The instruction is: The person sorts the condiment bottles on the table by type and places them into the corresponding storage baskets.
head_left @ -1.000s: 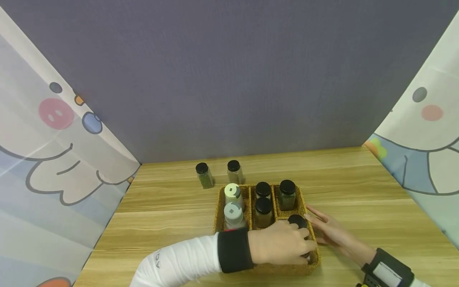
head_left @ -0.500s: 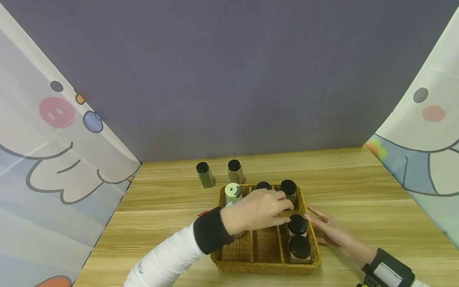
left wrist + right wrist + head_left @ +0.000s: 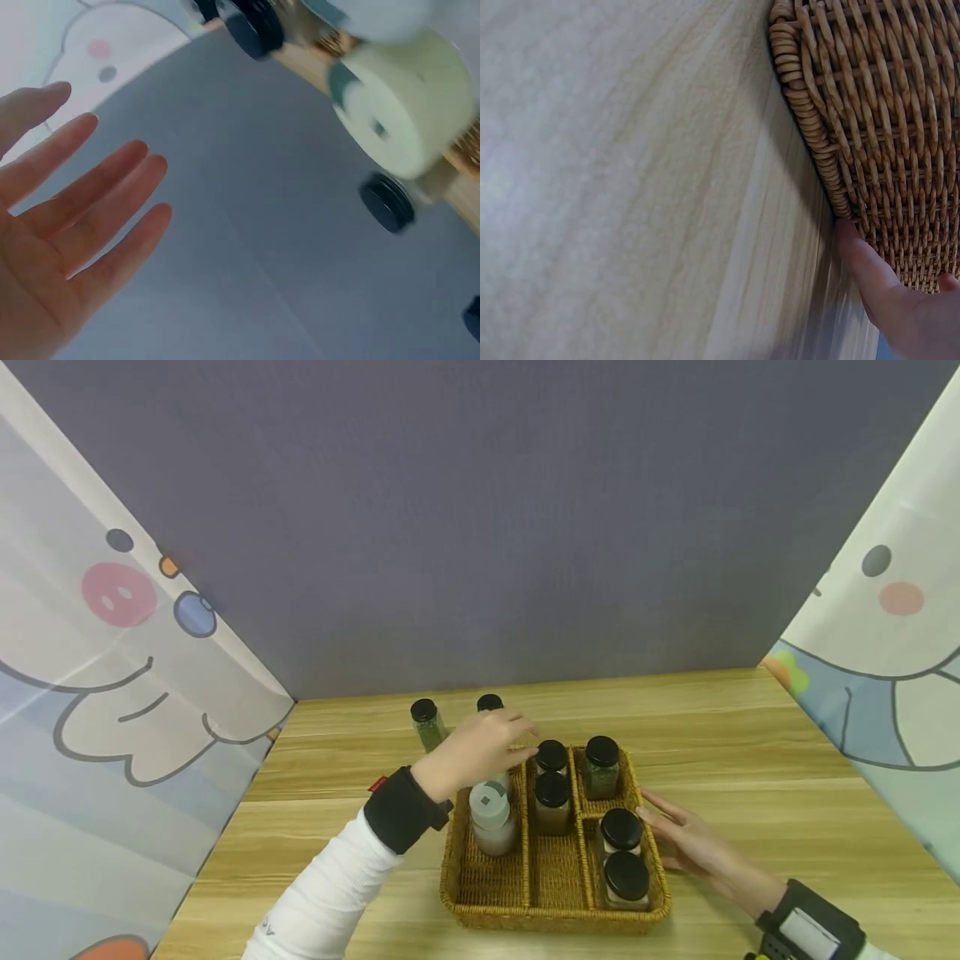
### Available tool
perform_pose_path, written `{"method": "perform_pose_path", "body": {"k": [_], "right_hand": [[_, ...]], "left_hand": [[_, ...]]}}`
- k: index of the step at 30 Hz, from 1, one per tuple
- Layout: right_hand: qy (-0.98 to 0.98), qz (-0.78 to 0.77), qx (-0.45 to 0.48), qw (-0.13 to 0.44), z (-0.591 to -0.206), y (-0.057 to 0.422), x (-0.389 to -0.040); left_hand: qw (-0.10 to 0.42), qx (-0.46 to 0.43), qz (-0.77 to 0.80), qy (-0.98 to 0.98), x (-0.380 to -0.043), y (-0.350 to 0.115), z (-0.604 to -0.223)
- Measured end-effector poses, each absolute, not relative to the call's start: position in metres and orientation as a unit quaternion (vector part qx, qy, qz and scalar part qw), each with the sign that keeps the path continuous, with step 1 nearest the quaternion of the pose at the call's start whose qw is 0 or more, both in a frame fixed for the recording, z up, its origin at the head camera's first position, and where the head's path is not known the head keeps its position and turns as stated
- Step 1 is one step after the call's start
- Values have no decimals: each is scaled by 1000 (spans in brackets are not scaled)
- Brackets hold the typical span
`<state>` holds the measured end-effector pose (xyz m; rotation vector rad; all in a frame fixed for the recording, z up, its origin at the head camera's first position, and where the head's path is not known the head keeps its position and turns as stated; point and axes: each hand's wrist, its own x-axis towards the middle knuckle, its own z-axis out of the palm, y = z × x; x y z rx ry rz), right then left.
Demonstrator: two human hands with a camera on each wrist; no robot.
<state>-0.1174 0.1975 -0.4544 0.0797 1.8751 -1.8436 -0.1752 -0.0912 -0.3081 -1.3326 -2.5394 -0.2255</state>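
Note:
My left hand (image 3: 476, 750) hovers over the back-left corner of the woven basket (image 3: 555, 920), its fingers spread in the left wrist view and holding nothing. It hides most of a pale-green-lidded bottle (image 3: 405, 112) and part of a black-lidded jar (image 3: 490, 702) behind the basket. A white-lidded bottle (image 3: 491, 818) stands in the left compartment. Two black-lidded jars (image 3: 552, 806) stand in the middle one. My right hand (image 3: 697, 847) rests against the basket's right wall, fingertips at the weave (image 3: 900, 150).
A jar of green herbs (image 3: 427, 727) stands on the wooden table behind and left of the basket. One dark jar (image 3: 602, 768) sits in the back-right compartment, two more jars (image 3: 626, 878) in the front-right one. A grey panel (image 3: 480, 527) rises at the back.
My left hand has moved from the front-right compartment, across the middle of the basket, to its back-left corner, uncovering the jars at the right. My right hand has stayed at the basket wall.

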Motion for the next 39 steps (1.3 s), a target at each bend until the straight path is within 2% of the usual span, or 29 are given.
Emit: {"method": "perform_pose_path", "body": {"k": [4, 11, 17, 28, 39], "right_hand": [[691, -677, 27, 253, -455, 198, -118], [689, -680, 30, 249, -454, 197, -117], [684, -685, 29, 250, -455, 197, -117], [681, -689, 33, 246, -455, 196, -118], [682, -688, 33, 243, -455, 196, -117]], "left_hand": [[121, -407, -93, -901, -185, -102, -309], [151, -359, -90, -917, -205, -119, -316], [135, -304, -90, -939, -218, -132, -326], [171, -253, -143, -941, -239, -154, -345], [176, -217, -142, -950, -252, -165, -361]]}}
